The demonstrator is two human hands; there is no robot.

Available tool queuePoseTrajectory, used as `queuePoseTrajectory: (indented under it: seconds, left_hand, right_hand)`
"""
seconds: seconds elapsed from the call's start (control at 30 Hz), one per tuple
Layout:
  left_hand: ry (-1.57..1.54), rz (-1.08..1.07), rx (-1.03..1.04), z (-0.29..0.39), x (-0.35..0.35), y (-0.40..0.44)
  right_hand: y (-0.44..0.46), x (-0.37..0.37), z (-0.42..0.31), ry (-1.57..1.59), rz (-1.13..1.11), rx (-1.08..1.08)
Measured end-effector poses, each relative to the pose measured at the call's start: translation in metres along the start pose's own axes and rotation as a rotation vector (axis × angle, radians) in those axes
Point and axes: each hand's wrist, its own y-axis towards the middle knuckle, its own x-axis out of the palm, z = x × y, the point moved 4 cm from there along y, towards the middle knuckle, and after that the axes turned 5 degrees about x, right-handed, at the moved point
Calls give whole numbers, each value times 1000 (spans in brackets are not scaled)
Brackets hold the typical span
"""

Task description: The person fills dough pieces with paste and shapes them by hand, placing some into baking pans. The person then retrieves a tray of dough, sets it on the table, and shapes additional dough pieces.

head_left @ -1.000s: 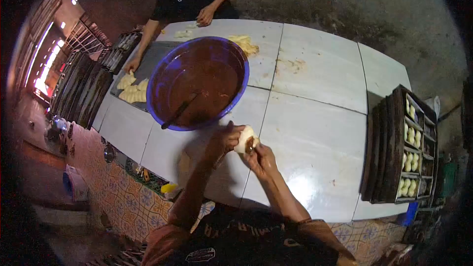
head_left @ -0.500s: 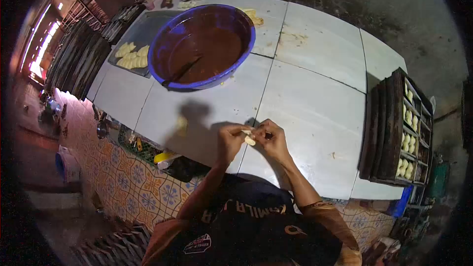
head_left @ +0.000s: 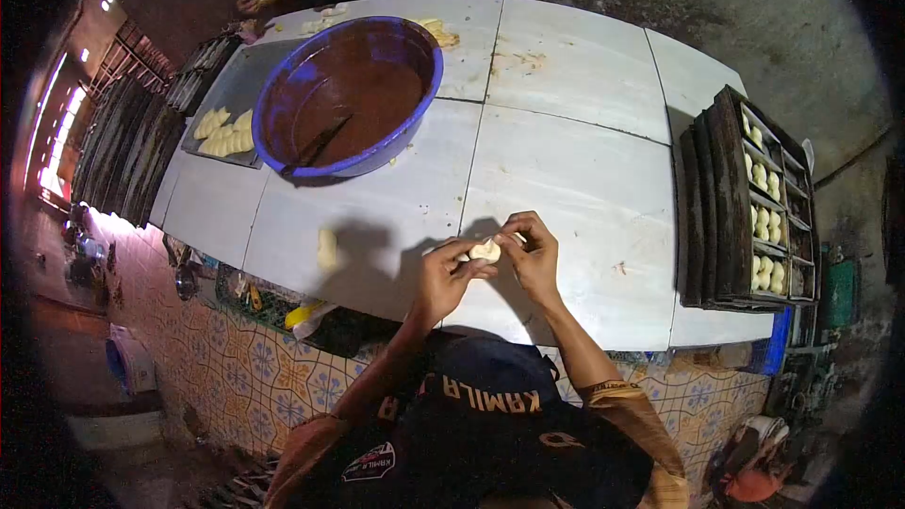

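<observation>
Your hands are close together, both clamped on one pale dough piece [head_left: 485, 253]: left hand [head_left: 443, 280] cups its left side, right hand [head_left: 533, 259] pinches its right edge. Dough sits between them, held over the near part of the white tabletop [head_left: 575, 184]. Left of your hands, a loose dough strip [head_left: 326, 250] lies on the tabletop in shadow. Beyond them, ahead-left: blue basin [head_left: 403, 139] with brown filling [head_left: 372, 108], dark stirrer [head_left: 322, 141] leaning inside. Well right of your hands: stack of dark trays [head_left: 699, 226], top one compartmented, rounded dough pieces [head_left: 762, 223] in its left-hand column. Left past the basin: grey tray [head_left: 243, 75] carrying dough pieces in a cluster [head_left: 226, 137]. Farthest out, a co-worker's hand [head_left: 257, 0] at the far edge.
</observation>
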Motion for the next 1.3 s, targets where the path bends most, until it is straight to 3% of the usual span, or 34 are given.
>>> queuePoseTrajectory:
  seconds: [0.07, 0.13, 0.2, 0.27, 0.33, 0.37, 0.4, 0.47, 0.5, 0.6, 0.63, 0.67, 0.73, 0.77, 0.8, 0.87, 0.9, 0.93, 0.97, 1.0, 1.07, 1.1, 1.13, 1.2, 1.27, 1.3]
  left_hand:
    - [53, -18, -14, 2, 0, 1]
    - [73, 29, 101, -3, -7, 1]
    - [-68, 94, -221, -23, -19, -3]
    - [-190, 77, -182, -20, -16, -10]
    - [-198, 312, -124, -17, -11, -17]
    - [20, 298, -163, -21, -17, -18]
    - [17, 314, -166, -32, -26, -20]
    - [261, 179, 15, -46, -40, -24]
    - [221, 241, 173, -47, -46, -29]
    - [16, 194, 139, -23, -55, -41]
    - [-184, 96, 17, -28, -60, -49]
    - [19, 178, 283, -22, -68, -53]
    - [181, 422, 259, -24, -92, -70]
    - [142, 531, 245, -23, -105, -78]
    - [135, 546, 249, -21, -115, -88]
    - [149, 747, 222, -16, -152, -110]
    - [129, 793, 195, -13, -170, -125]
    - [109, 835, 162, -11, -182, -143]
    - [-103, 947, 223, -9, -189, -158]
    - [-103, 943, 234, -19, -197, -172]
    - [-151, 1003, 142, -51, -221, -198]
    - [-170, 952, 328, -24, -211, -197]
    - [-163, 935, 326, -26, -216, -197]
    - [-216, 881, 34, -45, -224, -199]
    - [-133, 818, 78, -37, -225, -199]
    - [-135, 834, 52, -39, -228, -200]
  right_hand:
    - [-2, 6, -2, -62, -39, -56]
    - [-10, 18, -16, -141, -150, -138]
    - [-20, 31, -31, -337, -330, -314]
    - [-23, 29, -9, -283, -368, -92]
    - [-27, 31, 4, -300, -333, 24]
    - [-27, 31, 10, -314, -287, 134]
    - [-26, 37, 13, -315, -303, 140]
    - [-21, 53, -4, -400, -178, -179]
    - [-21, 58, 1, -419, -251, -45]
    - [-31, 75, 30, -2, -743, 690]
    - [-31, 82, 25, 35, -759, 602]
    - [-23, 89, 28, -129, -683, 388]
    - [-13, 102, 28, -246, -446, 168]
    - [-8, 110, 23, -174, -334, 135]
    - [2, 109, 60, -29, -321, 238]
    - [11, 111, 71, -76, -298, 375]
    - [17, 109, 81, -136, -206, 73]
    - [7, 124, 57, 35, -119, -10]
    - [6, 143, 47, -208, -179, -2]
    - [7, 161, 42, -449, -230, 8]
    - [-2, 224, 31, -505, -448, -194]
    - [-1, 254, 52, -680, -568, -479]
    - [-6, 280, 61, -755, -545, -467]
    - [-7, 322, 87, -967, -560, -690]
    - [-7, 335, 113, -1016, -630, -608]
    - [-5, 333, 118, -856, -643, -525]
